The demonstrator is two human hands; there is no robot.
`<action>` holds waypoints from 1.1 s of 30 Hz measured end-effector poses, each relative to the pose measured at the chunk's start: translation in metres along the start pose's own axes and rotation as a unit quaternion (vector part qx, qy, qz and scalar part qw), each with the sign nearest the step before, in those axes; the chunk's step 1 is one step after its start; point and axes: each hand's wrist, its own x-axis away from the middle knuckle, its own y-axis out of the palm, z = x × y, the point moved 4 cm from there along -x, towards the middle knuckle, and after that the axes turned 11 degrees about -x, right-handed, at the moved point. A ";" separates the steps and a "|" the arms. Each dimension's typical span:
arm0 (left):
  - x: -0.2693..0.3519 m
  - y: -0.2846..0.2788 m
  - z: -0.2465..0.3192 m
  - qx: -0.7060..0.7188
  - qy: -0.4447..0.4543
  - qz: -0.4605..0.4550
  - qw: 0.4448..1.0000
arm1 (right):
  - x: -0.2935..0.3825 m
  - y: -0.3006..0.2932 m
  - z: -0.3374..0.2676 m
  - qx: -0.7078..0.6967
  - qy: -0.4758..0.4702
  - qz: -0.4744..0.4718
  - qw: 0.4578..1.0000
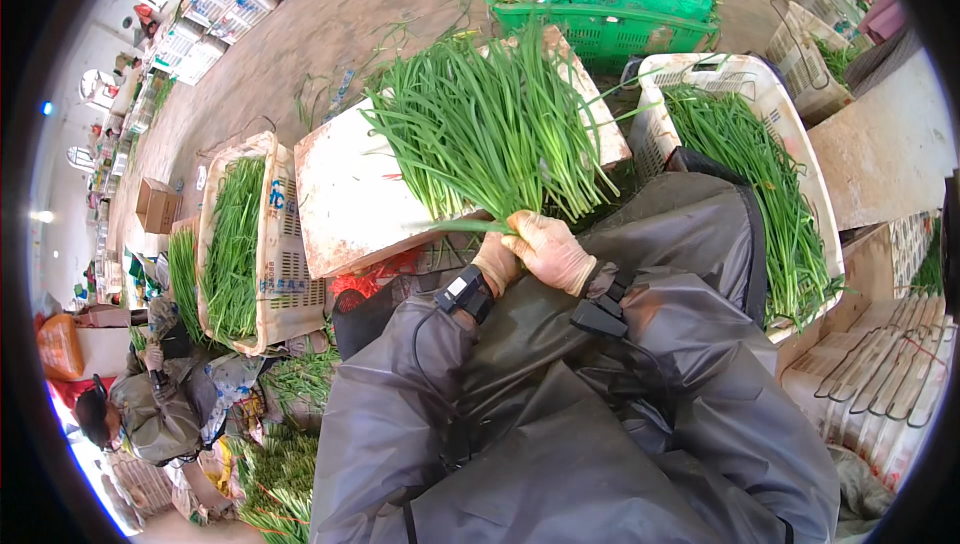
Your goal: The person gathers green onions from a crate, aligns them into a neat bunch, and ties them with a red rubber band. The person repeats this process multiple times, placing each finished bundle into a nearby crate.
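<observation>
In front of my lap, my right hand (551, 250), in a pale thin glove, is closed at the stem end of a bunch of garlic chives (504, 187). Close against it, my gloved left hand (496, 262) grips the same end, its fingers mostly hidden behind the right. A loose leaf (469, 226) sticks out leftward above the left hand. The bunch's leaves fan away from me over a pale, worn board (352, 191). More loose garlic chives (566, 146) lie on that board, stem ends towards me.
White plastic crates of chives stand at left (281, 266) and right (810, 191). A green crate (600, 37) with a green cover is beyond the board. Another person (161, 409) sits at lower left beside piled chives (281, 469). Red netting (375, 274) lies under the board's near edge.
</observation>
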 end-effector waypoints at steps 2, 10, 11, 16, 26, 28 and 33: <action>0.004 0.003 0.000 -0.037 -0.006 0.027 0.999 | -0.002 -0.002 -0.013 -0.009 -0.048 -0.022 0.999; 0.027 0.017 0.025 -0.228 -0.101 0.262 0.932 | -0.002 -0.006 -0.082 -0.170 -0.003 -0.317 0.933; 0.027 0.019 0.029 -0.255 -0.069 0.209 0.942 | -0.006 -0.018 -0.087 -0.170 -0.050 -0.309 0.935; 0.030 0.027 0.041 -0.150 -0.054 0.099 0.982 | -0.053 -0.109 -0.030 -0.078 0.135 0.080 0.985; 0.037 0.029 0.055 -0.060 -0.054 0.117 0.990 | 0.057 0.006 0.105 0.350 0.304 -0.315 0.828; 0.036 0.030 0.057 -0.056 -0.033 0.105 0.992 | 0.097 0.033 0.114 0.307 0.322 -0.619 0.647; 0.036 0.038 0.055 -0.028 -0.046 0.085 0.995 | 0.067 0.001 0.088 0.335 0.320 -0.444 0.767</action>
